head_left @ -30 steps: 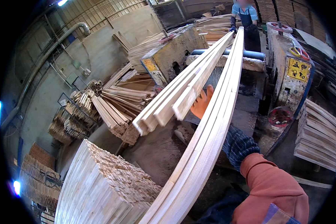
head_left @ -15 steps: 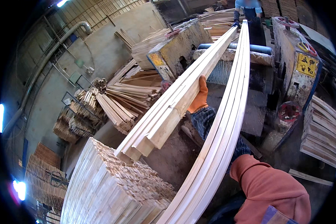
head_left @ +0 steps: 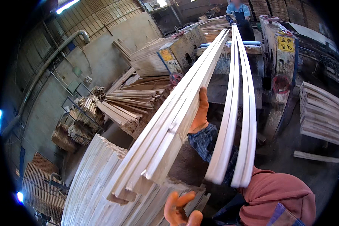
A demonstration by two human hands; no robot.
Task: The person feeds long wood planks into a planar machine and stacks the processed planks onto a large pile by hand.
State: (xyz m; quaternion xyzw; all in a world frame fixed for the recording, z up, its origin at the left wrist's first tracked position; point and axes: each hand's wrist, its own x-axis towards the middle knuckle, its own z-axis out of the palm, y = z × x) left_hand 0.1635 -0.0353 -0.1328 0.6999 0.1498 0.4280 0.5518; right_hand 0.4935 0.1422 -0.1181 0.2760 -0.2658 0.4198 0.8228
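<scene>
Overhead, right hand (head_left: pixel 200 113) gripping wooden slats (head_left: pixel 169 128), left hand (head_left: pixel 179 211) open below.

Orange glove on right hand (head_left: pixel 200 113), blue patterned cuff, rust-red sleeve — left hand (head_left: pixel 179 209) gloved orange too

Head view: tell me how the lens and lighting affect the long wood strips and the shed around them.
Head view: fisheye bends the two loose strips into curves near the rim; black corners frame the picture; a ceiling lamp flares white; the pale strip bundle is bright and sharp; the orange-gloved right hand stays clear; the far person is small.
</scene>
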